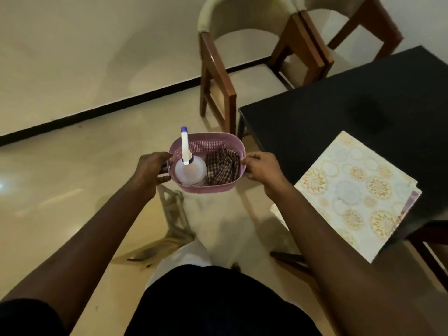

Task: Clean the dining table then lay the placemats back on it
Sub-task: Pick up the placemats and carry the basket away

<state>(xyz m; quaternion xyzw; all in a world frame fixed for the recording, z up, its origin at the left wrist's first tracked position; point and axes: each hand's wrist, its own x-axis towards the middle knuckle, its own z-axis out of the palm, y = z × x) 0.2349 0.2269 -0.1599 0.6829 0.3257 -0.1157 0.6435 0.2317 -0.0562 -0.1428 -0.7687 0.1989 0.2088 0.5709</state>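
I hold a small pink perforated basket point(208, 141) in the air above the floor, left of the table. My left hand point(151, 169) grips its left end and my right hand point(263, 169) grips its right end. Inside stand a white spray bottle point(190, 172) with a blue-tipped nozzle and a crumpled brown checked cloth point(221, 169). The black dining table point(351, 105) fills the right side. A stack of cream floral placemats point(356, 190) lies on its near corner and overhangs the edge.
Two wooden chairs with cream seats, one point(218, 76) by the table's far left corner and another point(315, 44) behind the table, stand near the wall. A pale stool frame point(174, 214) stands on the shiny floor below the basket. A dark chair part point(431, 251) shows at bottom right.
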